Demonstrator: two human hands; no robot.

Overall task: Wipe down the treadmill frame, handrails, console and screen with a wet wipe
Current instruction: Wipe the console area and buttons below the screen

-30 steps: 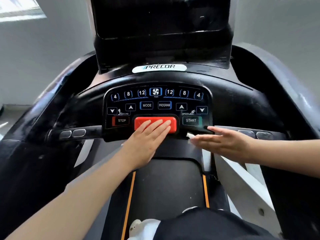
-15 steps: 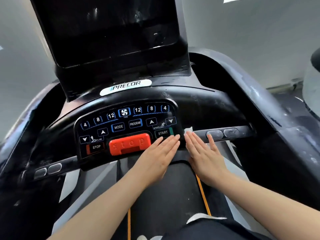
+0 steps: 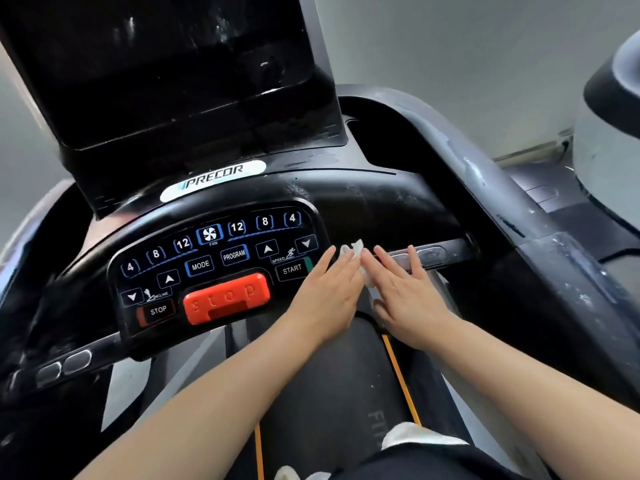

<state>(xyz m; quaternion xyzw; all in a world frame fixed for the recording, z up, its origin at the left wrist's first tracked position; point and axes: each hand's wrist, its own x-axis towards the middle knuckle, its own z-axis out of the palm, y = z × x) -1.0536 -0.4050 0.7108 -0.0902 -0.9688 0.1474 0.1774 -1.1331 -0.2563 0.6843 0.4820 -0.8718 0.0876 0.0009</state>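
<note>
The black treadmill console [image 3: 214, 258] has a lit keypad, a red stop bar [image 3: 227, 299] and a dark screen [image 3: 166, 64] above it. My left hand [image 3: 329, 296] lies flat with straight fingers at the keypad's right edge, beside the START key. My right hand [image 3: 405, 292] lies flat just right of it, fingers reaching the right handrail bar [image 3: 429, 253]. A crumpled white wet wipe [image 3: 354, 251] shows between the two sets of fingertips and runs under my right index finger, pressed onto the console. The dusty right frame arm [image 3: 485, 174] curves past on the right.
The left handrail bar [image 3: 65, 365] with two metal sensors sticks out at lower left. The belt [image 3: 329, 393] with orange edge lines runs below my arms. Another grey machine [image 3: 606, 133] stands at the right edge. A pale wall is behind.
Both hands slid right, from the red stop bar to the keypad's right edge, and came together. The wipe moved with them up toward the right handrail bar. The view turned right.
</note>
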